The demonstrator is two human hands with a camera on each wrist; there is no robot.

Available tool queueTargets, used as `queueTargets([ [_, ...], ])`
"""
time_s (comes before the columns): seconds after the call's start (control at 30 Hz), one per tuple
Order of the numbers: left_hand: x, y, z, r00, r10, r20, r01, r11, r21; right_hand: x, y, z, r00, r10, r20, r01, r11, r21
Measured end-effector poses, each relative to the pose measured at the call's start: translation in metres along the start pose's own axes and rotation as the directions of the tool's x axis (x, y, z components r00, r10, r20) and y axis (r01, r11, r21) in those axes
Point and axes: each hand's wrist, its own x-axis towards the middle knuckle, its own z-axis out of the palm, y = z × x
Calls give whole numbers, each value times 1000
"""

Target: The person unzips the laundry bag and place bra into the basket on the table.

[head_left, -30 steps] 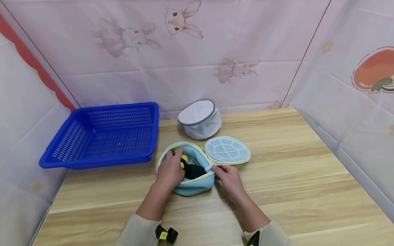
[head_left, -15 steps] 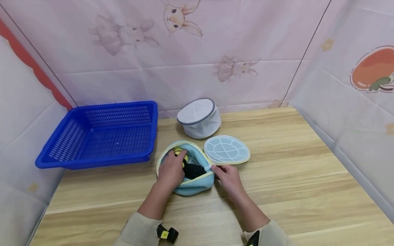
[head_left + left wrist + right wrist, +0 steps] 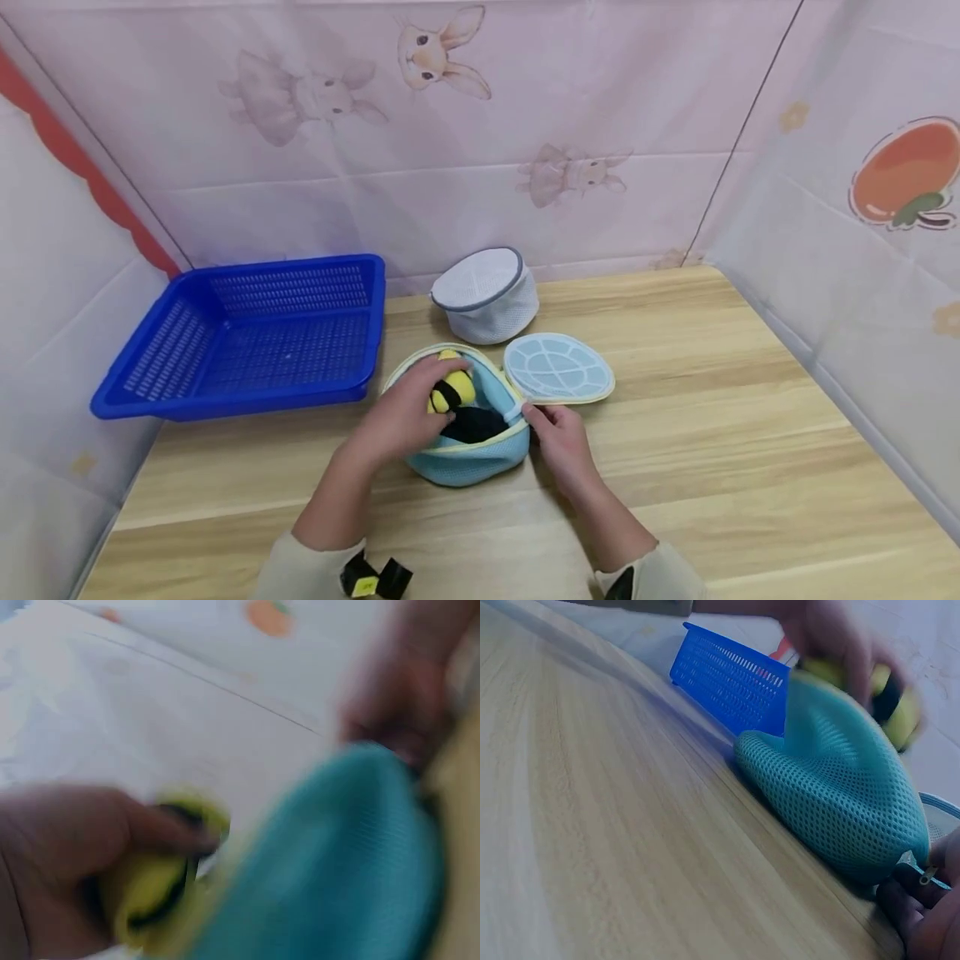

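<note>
Head view: curled hands (image 3: 408, 412) at pouch (image 3: 472, 467)

The left hand (image 3: 405, 415) is hiding part of the toy (image 3: 459, 388), both blurring in the wrist views, while the right wrist view is cropping the right hand (image 3: 935, 924).

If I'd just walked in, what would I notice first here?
Probably the big blue basket, toward the back left of the table. Then the yellow-and-black striped toy gripped by the left hand at the mouth of the open turquoise mesh bag, whose edge the right hand holds.
</note>
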Motion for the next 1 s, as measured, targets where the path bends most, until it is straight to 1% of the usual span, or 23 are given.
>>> queueTargets([
  [0.03, -3, 4, -9, 998, 54, -10, -55, 997, -61, 1, 0, 0, 1000, 1, -2, -1, 1000, 11],
  [0.07, -7, 8, -17, 994, 105, -42, -109, 989, -104, 1, -1, 0, 1000, -3, -2, 3, 1000, 13],
  [0.1, -10, 11, -26, 985, 147, -91, -158, 979, -127, 0, -2, 0, 1000, -5, -3, 5, 1000, 17],
  [0.13, -13, 12, -35, 973, 170, -157, -192, 972, -137, 0, -3, 0, 1000, -9, -2, 9, 1000, 18],
  [0.17, -15, 12, -42, 957, 175, -232, -208, 970, -129, 1, -4, 0, 1000, -8, -2, 8, 1000, 23],
  [0.2, -17, 11, -50, 939, 159, -305, -200, 974, -105, 1, -4, 0, 1000, -12, -2, 12, 1000, 23],
  [0.23, -19, 8, -56, 917, 133, -377, -176, 981, -82, 1, -4, 0, 1000, -10, -2, 11, 1000, 23],
  [0.3, -22, -1, -67, 876, 47, -481, -84, 995, -55, 1, -4, 0, 1000, -5, 1, 5, 1000, 25],
  [0.37, -24, -13, -75, 840, -37, -542, 20, 999, -37, 2, -3, 0, 1000, 1, 6, -1, 1000, 19],
  [0.43, -25, -25, -79, 808, -71, -584, 85, 996, -3, 3, -1, -1, 1000, 12, 10, -12, 1000, 17],
  [0.5, -25, -37, -80, 785, -84, -613, 131, 991, 33, 4, 1, -1, 1000, 18, 15, -18, 1000, 16],
  [0.53, -24, -42, -80, 777, -86, -624, 147, 988, 47, 4, 1, -2, 1000, 16, 17, -16, 1000, 15],
  [0.57, -23, -48, -79, 772, -86, -630, 158, 986, 59, 4, 2, -1, 1000, 20, 18, -20, 1000, 18],
  [0.6, -22, -52, -79, 771, -92, -631, 172, 983, 67, 4, 2, -2, 1000, 19, 18, -20, 1000, 22],
  [0.67, -20, -62, -78, 780, -122, -614, 209, 975, 72, 3, 2, -2, 1000, 16, 21, -17, 1000, 26],
  [0.7, -19, -67, -77, 789, -135, -599, 224, 972, 77, 2, 2, -1, 1000, 16, 21, -17, 999, 27],
  [0.73, -18, -72, -77, 804, -151, -575, 241, 967, 83, 2, 2, -1, 1000, 16, 18, -16, 1000, 26],
  [0.83, -15, -85, -77, 855, -201, -478, 292, 949, 122, 2, 2, -1, 1000, 20, 12, -20, 1000, 23],
  [0.87, -14, -89, -77, 868, -217, -446, 305, 943, 136, 2, 2, -1, 1000, 22, 10, -22, 1000, 21],
  [0.93, -13, -95, -77, 885, -244, -396, 327, 932, 156, 2, 2, -2, 1000, 17, 7, -17, 1000, 17],
  [1.0, -12, -97, -77, 893, -264, -364, 341, 926, 165, 2, 2, -3, 1000, 15, 4, -15, 1000, 17],
])
